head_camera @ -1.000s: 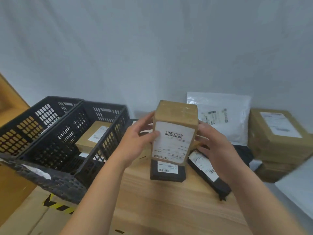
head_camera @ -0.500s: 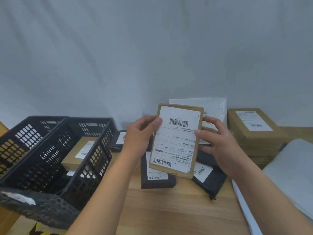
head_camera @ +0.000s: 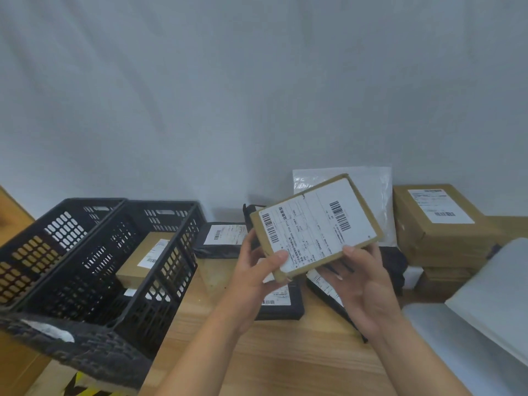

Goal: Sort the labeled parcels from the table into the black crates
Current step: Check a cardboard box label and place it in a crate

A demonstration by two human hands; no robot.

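I hold a flat brown cardboard parcel (head_camera: 315,227) with a large white barcode label above the wooden table (head_camera: 285,358), its label facing me and turned sideways. My left hand (head_camera: 257,272) grips its lower left corner, thumb on the label. My right hand (head_camera: 363,284) holds its lower edge from beneath, thumb on the rim. Two black slatted crates stand at the left: the nearer crate (head_camera: 160,284) holds a brown labeled box (head_camera: 145,258), the farther crate (head_camera: 43,238) shows no parcel.
Black labeled parcels (head_camera: 223,238) lie on the table behind and under my hands. A white plastic mailer (head_camera: 368,190) leans on the wall. Stacked brown boxes (head_camera: 440,224) stand at the right, grey-white bags (head_camera: 491,295) nearer right. Yellow-black tape (head_camera: 85,388) marks the floor.
The parcel has been turned from upright to lying sideways, label still toward me. My left hand shifted to its lower corner and my right hand went under its lower edge.
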